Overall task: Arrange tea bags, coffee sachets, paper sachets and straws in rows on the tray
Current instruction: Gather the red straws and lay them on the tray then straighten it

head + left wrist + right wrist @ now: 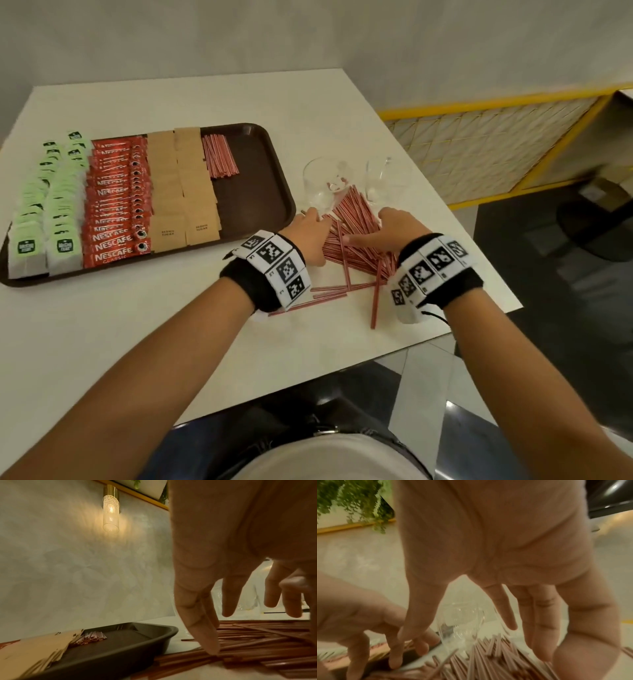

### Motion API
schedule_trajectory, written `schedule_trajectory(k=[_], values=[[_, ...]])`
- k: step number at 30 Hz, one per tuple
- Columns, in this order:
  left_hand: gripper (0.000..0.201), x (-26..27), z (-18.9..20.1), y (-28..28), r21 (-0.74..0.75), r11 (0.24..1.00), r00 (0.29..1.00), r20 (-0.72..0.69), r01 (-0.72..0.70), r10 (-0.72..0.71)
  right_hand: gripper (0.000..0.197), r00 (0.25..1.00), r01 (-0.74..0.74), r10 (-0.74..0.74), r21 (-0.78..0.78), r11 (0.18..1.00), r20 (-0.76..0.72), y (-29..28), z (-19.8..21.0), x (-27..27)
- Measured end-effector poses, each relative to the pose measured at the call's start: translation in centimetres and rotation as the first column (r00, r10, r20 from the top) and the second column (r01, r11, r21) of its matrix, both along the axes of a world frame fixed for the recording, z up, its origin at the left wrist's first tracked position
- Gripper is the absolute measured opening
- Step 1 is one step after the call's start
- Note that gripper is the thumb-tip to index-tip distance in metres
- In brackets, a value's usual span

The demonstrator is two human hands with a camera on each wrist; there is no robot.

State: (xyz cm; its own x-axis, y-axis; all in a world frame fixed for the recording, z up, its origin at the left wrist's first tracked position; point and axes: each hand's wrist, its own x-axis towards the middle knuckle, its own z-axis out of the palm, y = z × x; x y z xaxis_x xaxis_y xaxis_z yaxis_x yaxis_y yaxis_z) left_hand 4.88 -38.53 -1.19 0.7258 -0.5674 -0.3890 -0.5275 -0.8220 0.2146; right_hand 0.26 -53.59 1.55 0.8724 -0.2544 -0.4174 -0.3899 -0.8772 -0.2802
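Nearest, the loose pile of thin red-and-white striped straws [356,246] lies on the white table [171,325] right of the tray, with the left hand [310,228] and right hand [394,226] spread over it, fingers relaxed and gripping nothing. The straws look light, stiff and prone to roll, so gathering a bunch around its middle seems best. Just beyond, two clear glasses [325,185] crowd the pile and could tip, while the brown plastic tray [270,178] keeps bare space beside its small straw bundle [217,156].
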Motion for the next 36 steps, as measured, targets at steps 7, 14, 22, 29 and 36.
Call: schedule_trajectory(k=[7,14,22,29,36], values=[[0.054,0.9,-0.4,-1.6,-0.01,0.999,0.999,-0.013,-0.052,0.052,0.061,0.999,-0.036,0.036,-0.018,0.999,0.004,0.3,-2.2,2.0],[0.056,1.2,-0.5,-1.8,-0.062,0.994,0.996,0.002,-0.085,0.085,0.031,0.997,-0.072,0.072,-0.014,0.997,0.041,0.4,-2.4,3.1],[0.067,1.3,-1.3,-1.4,-0.105,0.987,0.992,0.032,-0.118,0.122,0.02,0.994,-0.092,0.095,-0.057,0.994,0.054,1.2,-2.2,4.3],[0.066,1.6,-1.2,-1.1,-0.147,0.98,0.99,0.023,-0.131,0.136,0.027,0.997,-0.02,0.017,0.03,0.999,0.081,1.3,-2.1,5.0],[0.066,1.7,-1.3,-0.9,-0.156,0.978,0.99,0.01,-0.14,0.143,0.033,0.967,0.174,-0.211,0.234,0.957,0.144,1.1,-2.4,5.4]])
